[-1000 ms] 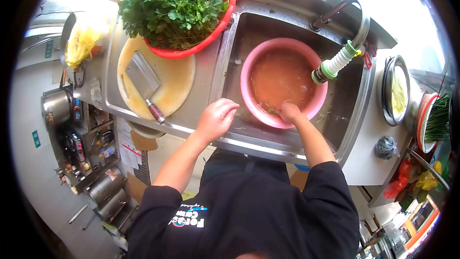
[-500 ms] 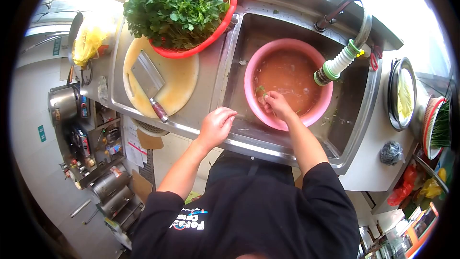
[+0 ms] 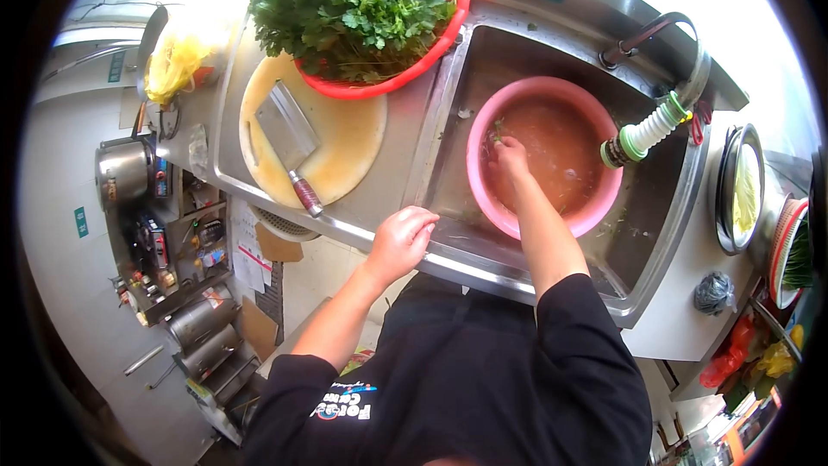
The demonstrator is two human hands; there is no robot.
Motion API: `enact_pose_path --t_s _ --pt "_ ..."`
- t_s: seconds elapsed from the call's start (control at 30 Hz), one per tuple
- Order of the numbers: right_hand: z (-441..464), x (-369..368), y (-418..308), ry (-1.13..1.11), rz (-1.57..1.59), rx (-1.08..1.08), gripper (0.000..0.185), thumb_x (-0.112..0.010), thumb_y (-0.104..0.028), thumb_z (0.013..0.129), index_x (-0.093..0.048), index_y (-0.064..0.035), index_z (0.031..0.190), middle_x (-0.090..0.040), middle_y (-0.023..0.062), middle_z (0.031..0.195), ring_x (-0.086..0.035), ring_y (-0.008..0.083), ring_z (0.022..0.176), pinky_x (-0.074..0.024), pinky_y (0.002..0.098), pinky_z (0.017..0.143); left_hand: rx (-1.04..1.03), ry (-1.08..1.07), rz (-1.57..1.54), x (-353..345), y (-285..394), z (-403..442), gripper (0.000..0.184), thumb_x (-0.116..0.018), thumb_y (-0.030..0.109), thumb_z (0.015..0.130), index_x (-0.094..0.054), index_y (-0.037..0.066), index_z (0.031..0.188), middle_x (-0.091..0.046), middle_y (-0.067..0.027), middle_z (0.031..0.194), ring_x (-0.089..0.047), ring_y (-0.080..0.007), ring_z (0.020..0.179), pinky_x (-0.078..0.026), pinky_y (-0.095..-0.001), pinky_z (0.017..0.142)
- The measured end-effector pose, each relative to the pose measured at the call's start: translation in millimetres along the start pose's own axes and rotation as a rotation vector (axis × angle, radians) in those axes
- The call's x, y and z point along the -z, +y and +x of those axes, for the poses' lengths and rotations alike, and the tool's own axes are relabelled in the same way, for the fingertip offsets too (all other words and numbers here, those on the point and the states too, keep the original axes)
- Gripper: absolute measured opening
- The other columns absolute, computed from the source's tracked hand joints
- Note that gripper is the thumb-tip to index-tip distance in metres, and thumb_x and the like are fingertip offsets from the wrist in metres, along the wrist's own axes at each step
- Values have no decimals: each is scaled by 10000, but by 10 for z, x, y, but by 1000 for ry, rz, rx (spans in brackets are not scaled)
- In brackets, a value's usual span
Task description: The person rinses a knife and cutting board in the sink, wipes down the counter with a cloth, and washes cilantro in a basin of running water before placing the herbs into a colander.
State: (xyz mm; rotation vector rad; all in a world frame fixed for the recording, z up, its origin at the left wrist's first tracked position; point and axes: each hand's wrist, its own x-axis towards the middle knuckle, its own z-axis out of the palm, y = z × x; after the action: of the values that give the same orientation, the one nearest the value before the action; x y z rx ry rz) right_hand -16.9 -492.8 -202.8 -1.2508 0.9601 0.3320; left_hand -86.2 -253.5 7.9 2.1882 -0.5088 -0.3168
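Note:
My right hand (image 3: pixel 511 157) reaches into the pink basin (image 3: pixel 481 198), its fingers closed on a small leafy green sprig (image 3: pixel 498 128) at the basin's left side. Cloudy brownish water (image 3: pixel 556 151) fills the basin, which stands in the steel sink (image 3: pixel 448 138). Over the sink's front edge hangs my left hand (image 3: pixel 404 240), its fingers curled together, with nothing visible in them. A red colander (image 3: pixel 457 30) heaped with leafy green herbs (image 3: pixel 354 13) stands behind the round cutting board (image 3: pixel 358 134), partly over it. A cleaver (image 3: pixel 289 134) lies on the board, handle toward me.
A curved faucet with a white and green hose end (image 3: pixel 647 134) reaches over the basin's right rim. Right of the sink are stacked plates with a pale leafy vegetable (image 3: pixel 746 190) and a dark bagged bundle (image 3: pixel 714 293). Yellow plastic (image 3: pixel 175 65) is at the left.
The view has shifted, so the counter sits farther right in the picture. My right hand has reached deeper into the basin, toward its far left side, with the sprig. My left hand stays near the edge.

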Motion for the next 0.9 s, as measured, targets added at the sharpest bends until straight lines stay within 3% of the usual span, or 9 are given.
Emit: enact_pose_path --t_s 0.23,0.33,0.53,0.67,0.7,0.8,0.83,0.87,0.9 --pt "-380 162 -209 -235 276 -50 118 -541 -90 963 -626 -24 1013 -608 18 763 -553 104 616 -473 251 508 -26 40 -25 138 -48 -8 128 -625 -9 836 -680 -14 952 -674 -140 922 -664 -285 820 -537 -356 727" --pt "-573 228 -388 -79 -266 58 111 -543 -109 976 -616 -30 1006 -573 4 769 -538 96 630 -452 240 525 -77 49 -30 193 -52 54 123 -630 3 837 -682 -5 948 -675 -133 921 -663 -286 818 -537 -357 725" --pt "-2170 -653 -2320 -224 188 948 161 -552 -124 1000 -615 -12 1098 -599 9 865 -564 81 754 -464 222 691 -147 117 -70 368 -6 181 133 -628 14 829 -679 11 952 -668 -128 921 -652 -303 843 -530 -374 736" --pt "-2391 -1298 -2955 -250 396 1292 185 -530 -127 1012 -589 -9 1143 -637 50 933 -593 109 807 -487 252 744 -181 140 -97 517 -51 197 128 -630 8 845 -679 -3 963 -667 -135 911 -651 -292 823 -527 -353 725" --pt "-2189 -1444 -2982 -175 262 1374 128 -522 -67 1003 -584 3 1090 -607 28 901 -573 97 790 -489 249 734 -181 144 -102 542 -77 185 128 -630 8 845 -679 -3 963 -667 -135 911 -651 -292 823 -527 -353 725" --pt "-1546 -1456 -2632 124 -805 1127 353 -584 -114 935 -562 4 1267 -635 190 1188 -592 300 1132 -441 385 1016 -58 140 -234 627 -155 60 136 -630 14 858 -682 -8 981 -668 -136 931 -654 -271 825 -523 -335 728" --pt "-1643 -1326 -2612 119 -726 1271 430 -608 -120 896 -555 -6 1307 -560 246 1312 -506 368 1256 -373 417 1092 -64 142 -208 668 -194 69 140 -626 12 862 -682 -12 988 -668 -135 939 -653 -256 829 -522 -326 731" --pt "-1741 -1174 -2611 169 -700 1404 340 -590 -88 915 -603 5 1241 -611 217 1243 -576 329 1174 -433 384 1029 -55 153 -188 679 -225 46 144 -623 11 867 -683 -17 995 -668 -133 946 -653 -242 832 -520 -317 735" --pt "-1848 -1023 -2534 85 -511 1294 295 -582 -74 929 -621 9 1209 -641 181 1184 -605 280 1115 -457 351 984 -11 168 -225 681 -255 13 141 -615 -2 872 -680 -27 994 -664 -133 950 -649 -223 834 -518 -306 739"
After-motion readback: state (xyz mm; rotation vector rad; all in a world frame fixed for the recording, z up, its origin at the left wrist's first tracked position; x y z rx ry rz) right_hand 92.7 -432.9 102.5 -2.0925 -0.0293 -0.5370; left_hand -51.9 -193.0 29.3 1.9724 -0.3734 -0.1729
